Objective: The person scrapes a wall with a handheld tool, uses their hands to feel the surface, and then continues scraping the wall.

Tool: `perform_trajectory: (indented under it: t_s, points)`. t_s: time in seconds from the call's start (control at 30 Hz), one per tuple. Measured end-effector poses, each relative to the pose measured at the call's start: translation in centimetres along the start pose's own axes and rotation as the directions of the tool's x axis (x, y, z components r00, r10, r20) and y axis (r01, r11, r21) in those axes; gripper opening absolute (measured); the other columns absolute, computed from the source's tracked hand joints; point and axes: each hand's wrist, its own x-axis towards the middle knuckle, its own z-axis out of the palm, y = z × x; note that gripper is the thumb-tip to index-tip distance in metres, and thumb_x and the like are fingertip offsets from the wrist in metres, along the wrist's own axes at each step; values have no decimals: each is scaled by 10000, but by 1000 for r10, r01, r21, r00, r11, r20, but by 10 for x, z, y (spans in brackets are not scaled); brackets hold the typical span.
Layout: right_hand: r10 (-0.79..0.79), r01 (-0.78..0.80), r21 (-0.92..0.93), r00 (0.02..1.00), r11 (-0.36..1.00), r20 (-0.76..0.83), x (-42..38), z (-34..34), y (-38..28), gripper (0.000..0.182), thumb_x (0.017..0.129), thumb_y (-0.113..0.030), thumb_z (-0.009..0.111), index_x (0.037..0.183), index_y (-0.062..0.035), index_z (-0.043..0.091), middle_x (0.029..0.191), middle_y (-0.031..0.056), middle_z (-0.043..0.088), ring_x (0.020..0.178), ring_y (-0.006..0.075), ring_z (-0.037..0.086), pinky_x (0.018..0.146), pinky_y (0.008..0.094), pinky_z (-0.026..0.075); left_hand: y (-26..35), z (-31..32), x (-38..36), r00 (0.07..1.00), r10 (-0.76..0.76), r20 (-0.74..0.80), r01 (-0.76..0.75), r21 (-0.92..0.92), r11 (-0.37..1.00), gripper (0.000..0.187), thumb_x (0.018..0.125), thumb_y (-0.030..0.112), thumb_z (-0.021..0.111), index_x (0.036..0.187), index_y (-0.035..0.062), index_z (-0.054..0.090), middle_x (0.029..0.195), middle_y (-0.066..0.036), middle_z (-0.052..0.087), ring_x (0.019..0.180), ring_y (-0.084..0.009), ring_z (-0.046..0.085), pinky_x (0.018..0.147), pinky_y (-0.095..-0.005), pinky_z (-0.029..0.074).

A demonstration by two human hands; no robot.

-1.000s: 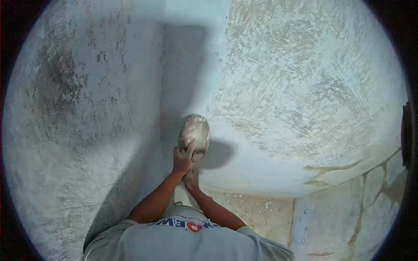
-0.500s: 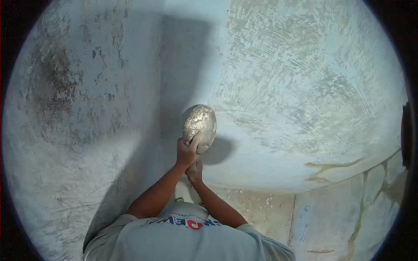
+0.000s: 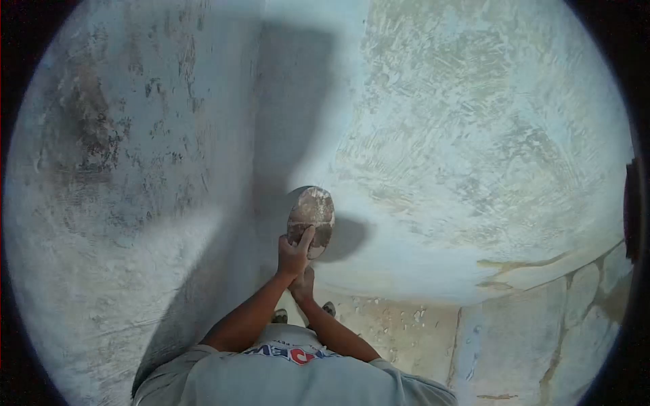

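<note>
A round, plaster-smeared disc (image 3: 318,206), with a seam across its middle, stands tilted before the wall in the head view. My left hand (image 3: 295,256) is closed on its lower edge, the thumb lying over its face. Below and behind that, my right hand (image 3: 302,284) is closed close against the left one. Its fingertips and whatever they grip are hidden. What lies on the far side of the disc cannot be seen.
A patchy, stained wall (image 3: 95,135) rises on the left and meets the scraped, whitish right wall (image 3: 440,115) at a corner. Crumbs lie on the floor (image 3: 393,321) near my shoes (image 3: 329,308). A dark upright object (image 3: 632,210) stands at the far right.
The disc and both hands sit lower in the view. Its face looks duller, with less shine. My shoes now show, and the view has shifted slightly.
</note>
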Motion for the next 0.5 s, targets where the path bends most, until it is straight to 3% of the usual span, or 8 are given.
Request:
perform_trajectory:
  t_s: [0.1,0.2,0.23,0.3,0.33,0.43,0.5]
  points:
    - [94,-88,-117,994,989,49,-1,-1,30,501,978,-511,542,980,-15,613,902,152,640,793,291,604,689,464,466,-6,-2,3,998,-59,-36,61,61,996,600,912,430,725,1224,-59,571,1167,-165,658,1061,-262,650,910,-412,524]
    - [289,-287,-54,956,956,49,-5,-6,25,497,1007,-479,499,979,5,606,940,176,659,824,308,619,707,472,468,-5,6,2,986,153,-73,-154,-11,988,389,929,353,726,949,-35,712,846,-99,717,753,-181,672,697,-351,511]
    - [359,-360,9,932,933,49,-1,-8,14,486,1015,-458,488,978,12,604,951,183,665,831,311,623,712,472,469,-9,4,3,993,102,-60,-102,-7,995,435,927,368,722,1046,-45,660,951,-122,698,856,-208,664,771,-374,513]
    - [206,-203,46,973,978,-103,4,-2,-3,457,971,-425,579,926,28,617,829,111,652,750,229,610,666,416,476,-20,2,6,999,-1,-33,0,-1,1000,584,924,399,714,1241,-65,555,1162,-170,660,1063,-261,649,918,-420,518]
    - [129,-121,56,976,991,-178,7,1,-4,446,949,-408,624,900,36,624,768,75,645,709,188,604,642,388,479,-18,2,8,999,31,-18,-32,-17,999,573,926,390,712,1240,-64,558,1151,-169,662,1053,-258,651,911,-415,519]
    - [300,-300,-8,953,954,42,35,-22,-1,384,998,-340,532,1003,40,590,955,207,662,844,318,621,734,437,473,-2,8,22,994,98,-43,-97,24,995,552,928,364,709,1244,-64,563,1137,-171,664,1040,-252,653,896,-401,519]
    - [127,-127,-133,992,983,-7,48,-19,-27,323,974,-280,564,1027,39,577,965,209,655,835,329,617,725,432,474,10,23,31,984,121,-131,-101,150,984,555,923,351,711,1256,-68,561,1150,-178,656,1050,-248,648,894,-391,516]
